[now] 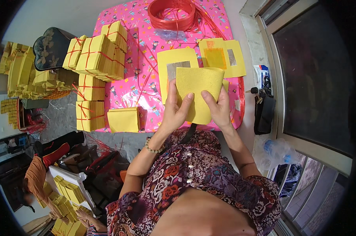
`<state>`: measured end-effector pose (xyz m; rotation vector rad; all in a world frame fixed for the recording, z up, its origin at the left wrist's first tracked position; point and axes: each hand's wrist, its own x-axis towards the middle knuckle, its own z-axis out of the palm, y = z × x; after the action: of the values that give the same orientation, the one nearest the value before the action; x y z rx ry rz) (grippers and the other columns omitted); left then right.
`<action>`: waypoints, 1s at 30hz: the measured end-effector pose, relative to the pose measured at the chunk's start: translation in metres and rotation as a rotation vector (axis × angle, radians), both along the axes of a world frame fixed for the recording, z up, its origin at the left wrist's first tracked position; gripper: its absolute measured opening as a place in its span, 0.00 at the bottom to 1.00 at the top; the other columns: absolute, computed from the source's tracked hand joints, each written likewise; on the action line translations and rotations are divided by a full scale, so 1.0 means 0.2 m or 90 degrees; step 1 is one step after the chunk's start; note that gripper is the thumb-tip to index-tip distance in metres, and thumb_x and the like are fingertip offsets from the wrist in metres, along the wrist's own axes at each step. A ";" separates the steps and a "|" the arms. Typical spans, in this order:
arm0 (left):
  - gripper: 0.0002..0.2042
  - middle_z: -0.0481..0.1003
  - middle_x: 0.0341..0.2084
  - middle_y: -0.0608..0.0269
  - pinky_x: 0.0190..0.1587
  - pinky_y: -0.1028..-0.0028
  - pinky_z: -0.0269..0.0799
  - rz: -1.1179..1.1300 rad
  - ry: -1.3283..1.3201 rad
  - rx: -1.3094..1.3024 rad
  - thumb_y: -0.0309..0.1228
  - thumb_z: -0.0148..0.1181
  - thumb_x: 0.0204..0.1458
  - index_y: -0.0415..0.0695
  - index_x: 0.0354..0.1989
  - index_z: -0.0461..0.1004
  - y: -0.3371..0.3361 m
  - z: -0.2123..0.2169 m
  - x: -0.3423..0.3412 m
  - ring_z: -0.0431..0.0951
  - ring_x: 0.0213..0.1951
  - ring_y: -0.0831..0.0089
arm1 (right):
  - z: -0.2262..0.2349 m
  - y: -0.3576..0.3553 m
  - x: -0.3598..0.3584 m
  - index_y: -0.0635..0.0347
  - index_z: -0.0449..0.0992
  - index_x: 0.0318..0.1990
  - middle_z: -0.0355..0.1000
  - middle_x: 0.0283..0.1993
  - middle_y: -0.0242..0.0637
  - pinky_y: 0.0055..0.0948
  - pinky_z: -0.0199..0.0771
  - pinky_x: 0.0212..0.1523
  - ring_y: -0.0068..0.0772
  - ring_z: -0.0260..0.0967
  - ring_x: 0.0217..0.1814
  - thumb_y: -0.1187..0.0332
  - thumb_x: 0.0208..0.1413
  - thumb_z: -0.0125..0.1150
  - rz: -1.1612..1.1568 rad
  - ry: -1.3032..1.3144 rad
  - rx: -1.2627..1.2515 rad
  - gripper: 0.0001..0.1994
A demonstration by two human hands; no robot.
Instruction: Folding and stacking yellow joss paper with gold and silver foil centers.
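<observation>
My left hand [177, 107] and my right hand [218, 106] grip a bent yellow paper sheet [200, 86] from both sides. Both thumbs press on its near face, and the upper edge curves over at the right. Whether it is one sheet or several I cannot tell. Just beyond it, a yellow sheet with a silver patch [162, 59] lies flat, partly covered by the held paper. To its right are yellow sheets with orange and silver patches [241, 65]. A low stack of folded yellow paper [122, 120] sits left of my hands, near the front edge.
Red-tied yellow paper bundles [93, 59] pile up along the left of the pink-covered table [146, 82]. A red strapping coil [171, 25] lies at the back. Right are a window ledge with a black pouch [265, 114] and clear plastic bottles [276, 153]. Other people's hands [83, 216] handle yellow paper, lower left.
</observation>
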<state>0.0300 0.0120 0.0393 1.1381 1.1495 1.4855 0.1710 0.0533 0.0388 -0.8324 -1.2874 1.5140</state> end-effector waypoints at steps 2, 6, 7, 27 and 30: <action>0.24 0.64 0.51 0.57 0.55 0.74 0.62 -0.004 -0.006 0.000 0.22 0.50 0.57 0.38 0.61 0.52 -0.01 0.01 0.00 0.64 0.54 0.73 | 0.01 -0.01 0.01 0.67 0.60 0.57 0.68 0.49 0.38 0.25 0.70 0.49 0.24 0.67 0.50 0.74 0.58 0.56 0.001 0.008 -0.016 0.21; 0.23 0.64 0.52 0.57 0.57 0.72 0.60 -0.029 -0.082 -0.042 0.22 0.50 0.57 0.38 0.60 0.53 -0.01 0.02 0.01 0.64 0.55 0.72 | 0.01 -0.03 0.01 0.67 0.61 0.56 0.69 0.48 0.38 0.25 0.70 0.49 0.24 0.68 0.49 0.74 0.57 0.56 -0.016 0.004 -0.006 0.20; 0.24 0.63 0.54 0.56 0.57 0.73 0.61 -0.039 -0.112 -0.048 0.22 0.50 0.57 0.36 0.61 0.52 -0.01 0.02 0.01 0.63 0.56 0.72 | 0.01 -0.03 0.01 0.67 0.62 0.55 0.70 0.48 0.38 0.25 0.70 0.48 0.24 0.68 0.48 0.73 0.58 0.56 -0.018 -0.006 -0.003 0.19; 0.19 0.70 0.49 0.54 0.50 0.71 0.72 -0.047 -0.333 -0.299 0.19 0.51 0.55 0.37 0.56 0.58 0.16 -0.09 -0.07 0.73 0.49 0.68 | -0.14 0.15 -0.03 0.67 0.64 0.54 0.71 0.47 0.38 0.24 0.73 0.44 0.22 0.70 0.46 0.64 0.62 0.52 0.053 0.044 -0.259 0.19; 0.21 0.69 0.51 0.54 0.52 0.70 0.69 -0.045 -0.289 -0.276 0.19 0.50 0.55 0.37 0.58 0.57 0.14 -0.10 -0.05 0.71 0.51 0.68 | -0.14 0.13 -0.03 0.66 0.64 0.54 0.71 0.47 0.38 0.23 0.73 0.44 0.22 0.70 0.45 0.65 0.62 0.52 0.024 0.016 -0.218 0.18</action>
<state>0.0192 0.0399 0.0184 0.5055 1.0281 1.2705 0.1648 0.0790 0.0115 -1.0060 -1.0445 1.7986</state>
